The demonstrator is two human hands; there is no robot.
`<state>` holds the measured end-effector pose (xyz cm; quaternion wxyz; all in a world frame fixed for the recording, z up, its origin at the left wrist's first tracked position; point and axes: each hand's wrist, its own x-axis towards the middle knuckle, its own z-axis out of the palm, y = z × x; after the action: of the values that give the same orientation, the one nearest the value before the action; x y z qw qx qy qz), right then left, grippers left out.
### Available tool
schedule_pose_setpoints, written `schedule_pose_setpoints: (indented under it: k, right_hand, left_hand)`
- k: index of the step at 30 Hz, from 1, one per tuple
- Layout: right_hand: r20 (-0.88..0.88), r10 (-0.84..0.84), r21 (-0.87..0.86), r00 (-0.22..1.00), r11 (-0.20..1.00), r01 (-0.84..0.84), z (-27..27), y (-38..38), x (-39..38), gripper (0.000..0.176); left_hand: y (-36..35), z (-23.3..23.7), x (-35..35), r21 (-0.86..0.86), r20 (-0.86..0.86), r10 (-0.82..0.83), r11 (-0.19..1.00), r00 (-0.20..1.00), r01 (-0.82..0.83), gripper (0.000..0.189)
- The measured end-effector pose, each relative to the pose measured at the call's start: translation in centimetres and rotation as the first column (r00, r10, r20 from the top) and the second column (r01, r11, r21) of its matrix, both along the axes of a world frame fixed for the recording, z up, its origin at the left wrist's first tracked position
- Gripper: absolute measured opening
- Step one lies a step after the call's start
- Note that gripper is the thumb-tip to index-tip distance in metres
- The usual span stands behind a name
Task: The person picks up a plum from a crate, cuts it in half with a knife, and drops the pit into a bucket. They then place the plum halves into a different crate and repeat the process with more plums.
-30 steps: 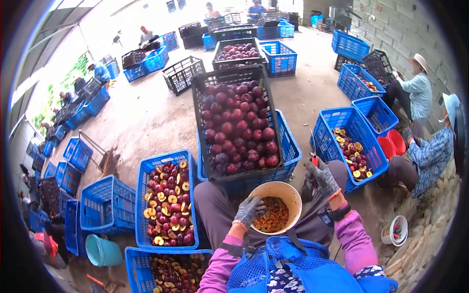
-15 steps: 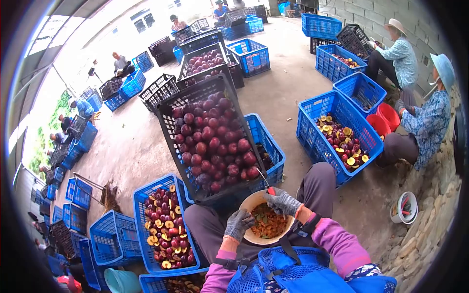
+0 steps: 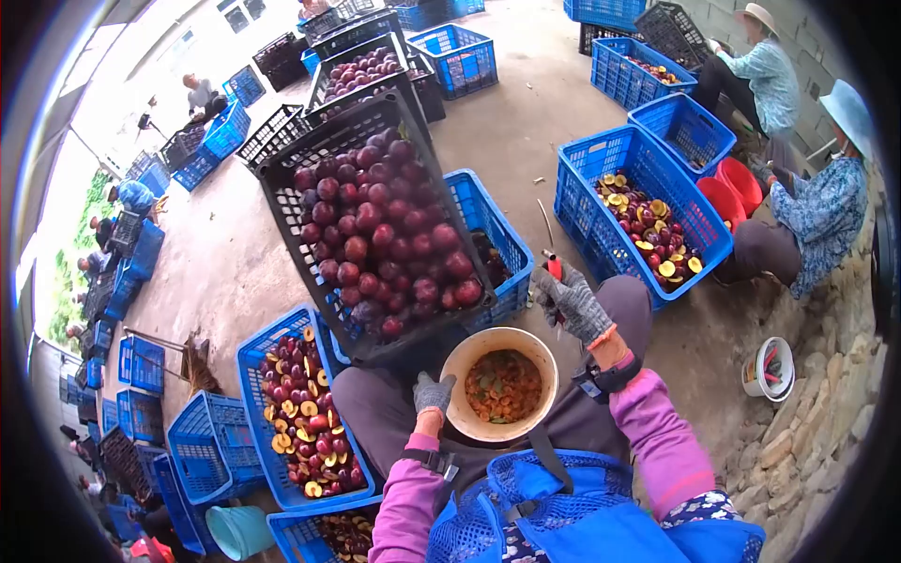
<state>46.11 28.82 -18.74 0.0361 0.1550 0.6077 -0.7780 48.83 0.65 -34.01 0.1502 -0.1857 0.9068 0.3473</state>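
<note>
My right hand (image 3: 574, 308), in a grey knit glove, is closed around the red handle of a knife (image 3: 554, 266), its thin blade pointing away from me. At the left rim of a cream bucket (image 3: 454, 422) my gloved left hand (image 3: 434, 392) grips the edge. The bucket rests between my legs and holds orange-brown fruit scraps (image 3: 503, 385) with some green leaves. Just beyond it, a black crate (image 3: 282, 208) full of whole dark red plums (image 3: 380, 225) leans tilted toward me on a blue crate (image 3: 511, 239).
Halved plums fill a blue crate (image 3: 305, 413) on my left and another crate (image 3: 648, 220) to the right. Two people (image 3: 826, 211) sit at the right near red buckets (image 3: 723, 202). A white pail (image 3: 770, 369) stands by the stone wall (image 3: 798, 441). More crates line the left.
My right hand has lifted the knife away from over the bucket, up and to the right. My left hand has moved to the bucket's left rim. The view has tilted downward.
</note>
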Motion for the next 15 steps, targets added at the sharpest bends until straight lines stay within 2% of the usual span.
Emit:
schedule_pose_setpoints:
  k: [1,3,5,6,8,10,11,13,15]
  right_hand:
    - [0.013,-0.035,0.001,0.999,0.999,0.035,-0.2,0.2,-0.3,0.021]
    - [0.014,-0.084,0.014,0.996,0.996,0.084,-1.0,0.6,-0.8,0.021]
    - [0.123,-0.105,-0.004,0.987,0.994,0.106,-2.2,1.0,-0.7,0.017]
    - [0.155,-0.116,-0.020,0.981,0.993,0.121,-3.2,1.3,-0.8,0.016]
    - [0.209,-0.120,-0.014,0.970,0.992,0.126,-4.4,1.8,-0.7,0.016]
    - [0.258,-0.122,-0.001,0.958,0.992,0.126,-5.4,2.6,-0.6,0.017]
    - [0.250,-0.137,-0.001,0.958,0.990,0.142,-5.8,2.9,-0.8,0.017]
    - [0.264,-0.149,-0.014,0.953,0.987,0.158,-6.2,2.8,-0.8,0.017]
    - [0.178,-0.147,0.002,0.973,0.989,0.149,-5.2,2.5,-0.9,0.018]
  left_hand:
    - [0.1,-1.8,-0.2,-0.100,0.079,0.006,0.995,0.997,0.002,0.074]
    - [-0.6,-5.5,-0.9,-0.063,0.142,-0.029,0.997,0.989,0.038,0.074]
    - [-1.4,-8.8,-0.5,0.075,0.249,0.048,0.995,0.967,-0.069,0.064]
    - [-1.8,-9.7,0.0,0.067,0.267,0.043,0.996,0.963,-0.063,0.064]
    - [-2.0,-9.9,0.7,0.145,0.232,0.041,0.987,0.972,-0.076,0.058]
    - [-1.5,-9.9,0.7,0.087,0.198,0.019,0.996,0.980,-0.037,0.057]
    - [-1.3,-9.6,0.6,0.031,0.148,0.004,0.999,0.989,-0.008,0.057]
    - [-1.1,-8.8,0.7,0.032,0.178,-0.013,0.999,0.984,0.007,0.058]
    - [0.0,-8.3,0.7,0.128,0.184,-0.006,0.992,0.983,-0.018,0.058]
